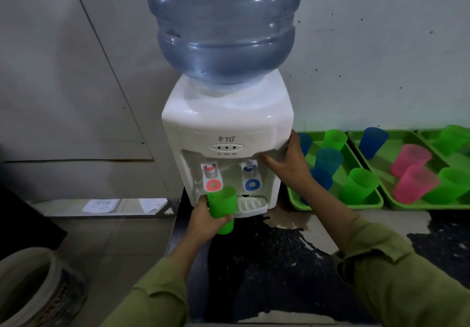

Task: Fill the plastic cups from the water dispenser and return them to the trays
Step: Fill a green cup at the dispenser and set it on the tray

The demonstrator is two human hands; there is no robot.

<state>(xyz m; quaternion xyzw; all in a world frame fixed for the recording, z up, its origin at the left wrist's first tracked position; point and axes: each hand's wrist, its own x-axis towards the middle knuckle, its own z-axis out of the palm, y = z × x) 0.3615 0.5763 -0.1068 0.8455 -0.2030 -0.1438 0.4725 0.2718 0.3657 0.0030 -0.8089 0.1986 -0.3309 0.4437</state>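
A white water dispenser (226, 128) with a large blue bottle (223, 23) on top stands on a dark counter. My left hand (203, 221) grips a green plastic cup (221, 207) just below the red tap lever (213, 185), left of the drip tray (251, 205). The blue tap lever (251, 185) is to the right of the red one. My right hand (287, 160) rests with spread fingers against the dispenser's right front corner. To the right, a green tray (373, 200) holds several upright green and blue cups, such as a green one (360, 185).
A second green tray (361, 148) further right holds pink (413, 184), green and blue cups, and a third tray shows at the frame edge. The counter (277, 258) is wet and mottled. A round ceramic vessel (38, 288) sits low at the left. White wall behind.
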